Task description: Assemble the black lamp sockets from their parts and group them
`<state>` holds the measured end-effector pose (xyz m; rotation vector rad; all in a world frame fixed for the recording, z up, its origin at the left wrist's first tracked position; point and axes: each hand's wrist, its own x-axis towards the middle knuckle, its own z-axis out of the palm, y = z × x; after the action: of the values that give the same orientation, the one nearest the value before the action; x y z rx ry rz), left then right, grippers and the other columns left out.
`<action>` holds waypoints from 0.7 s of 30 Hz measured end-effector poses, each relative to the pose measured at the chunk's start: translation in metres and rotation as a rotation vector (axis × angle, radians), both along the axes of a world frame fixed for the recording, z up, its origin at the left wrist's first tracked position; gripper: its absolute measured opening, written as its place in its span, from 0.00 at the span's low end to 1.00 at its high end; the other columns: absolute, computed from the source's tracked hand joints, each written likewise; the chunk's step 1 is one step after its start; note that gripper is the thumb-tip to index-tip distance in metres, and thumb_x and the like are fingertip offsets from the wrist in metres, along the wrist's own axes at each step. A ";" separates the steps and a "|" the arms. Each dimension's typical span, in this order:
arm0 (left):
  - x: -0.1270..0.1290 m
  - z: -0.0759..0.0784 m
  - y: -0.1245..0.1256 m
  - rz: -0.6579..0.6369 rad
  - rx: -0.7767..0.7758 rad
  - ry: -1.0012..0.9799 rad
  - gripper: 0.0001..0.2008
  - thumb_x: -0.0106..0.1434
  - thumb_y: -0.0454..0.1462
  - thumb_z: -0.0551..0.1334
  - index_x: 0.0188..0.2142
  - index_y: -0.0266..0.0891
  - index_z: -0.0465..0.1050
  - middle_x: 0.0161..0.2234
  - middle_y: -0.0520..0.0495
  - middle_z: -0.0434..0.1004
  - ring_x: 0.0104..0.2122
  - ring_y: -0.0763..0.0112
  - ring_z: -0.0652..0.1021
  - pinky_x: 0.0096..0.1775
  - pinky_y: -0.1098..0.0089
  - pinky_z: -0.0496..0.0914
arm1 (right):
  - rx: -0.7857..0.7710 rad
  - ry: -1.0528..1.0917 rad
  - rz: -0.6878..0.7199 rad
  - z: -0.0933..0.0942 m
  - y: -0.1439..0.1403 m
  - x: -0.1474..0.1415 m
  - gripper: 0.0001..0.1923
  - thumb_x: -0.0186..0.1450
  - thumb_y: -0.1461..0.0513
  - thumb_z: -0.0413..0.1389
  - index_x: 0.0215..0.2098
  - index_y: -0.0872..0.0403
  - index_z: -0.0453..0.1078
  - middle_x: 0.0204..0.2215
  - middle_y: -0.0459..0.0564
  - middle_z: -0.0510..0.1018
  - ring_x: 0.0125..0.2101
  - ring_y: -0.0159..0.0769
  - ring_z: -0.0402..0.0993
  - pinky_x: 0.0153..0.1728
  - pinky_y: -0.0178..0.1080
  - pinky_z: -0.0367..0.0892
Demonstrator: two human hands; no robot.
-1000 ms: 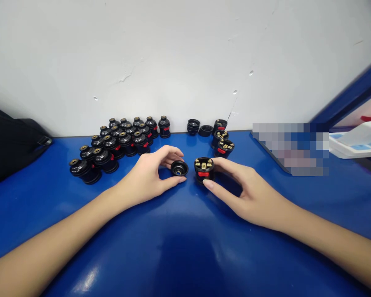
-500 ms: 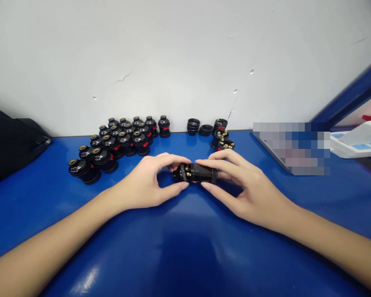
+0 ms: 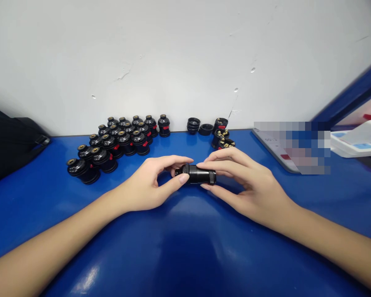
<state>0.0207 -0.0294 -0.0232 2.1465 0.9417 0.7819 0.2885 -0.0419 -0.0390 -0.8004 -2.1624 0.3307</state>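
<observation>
Both my hands hold one black lamp socket (image 3: 198,174) lying on its side just above the blue table (image 3: 179,247). My left hand (image 3: 148,181) pinches its cap end with thumb and fingers. My right hand (image 3: 241,181) grips the wider body end, fingers curled over the top. The two halves sit pressed together, with no brass contacts showing. The socket's far side is hidden by my fingers.
A cluster of several assembled black sockets (image 3: 111,144) stands at the back left by the white wall. Loose caps (image 3: 193,125) and open socket bodies (image 3: 221,136) sit at the back centre. A black bag (image 3: 9,140) lies far left; a white device (image 3: 355,142) is on the right.
The cap in my left hand and the body in my right hand were apart on the table, then were tipped sideways and brought together. Now they are closed into one piece.
</observation>
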 end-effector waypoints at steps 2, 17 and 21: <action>0.000 0.001 0.000 0.004 -0.004 0.024 0.18 0.76 0.42 0.60 0.60 0.39 0.77 0.50 0.44 0.86 0.46 0.62 0.85 0.50 0.63 0.79 | -0.022 0.027 0.005 -0.001 0.000 -0.001 0.18 0.72 0.66 0.64 0.58 0.45 0.77 0.51 0.53 0.78 0.50 0.42 0.82 0.53 0.46 0.84; 0.000 -0.010 0.003 -0.018 0.020 -0.131 0.17 0.73 0.40 0.67 0.58 0.34 0.77 0.49 0.42 0.88 0.45 0.66 0.88 0.53 0.69 0.83 | -0.520 0.273 0.023 -0.007 0.002 -0.003 0.21 0.68 0.54 0.71 0.55 0.49 0.75 0.48 0.52 0.87 0.44 0.44 0.90 0.49 0.42 0.86; -0.002 -0.010 0.005 -0.021 0.006 -0.162 0.16 0.72 0.40 0.68 0.56 0.35 0.78 0.49 0.41 0.88 0.45 0.65 0.89 0.52 0.67 0.84 | -0.594 0.284 0.037 -0.005 0.001 -0.003 0.22 0.68 0.55 0.71 0.56 0.49 0.74 0.43 0.52 0.90 0.43 0.44 0.91 0.43 0.38 0.87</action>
<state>0.0188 -0.0240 -0.0333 2.0600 0.8322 0.9333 0.2853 -0.0414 -0.0445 -0.9626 -1.8220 1.0720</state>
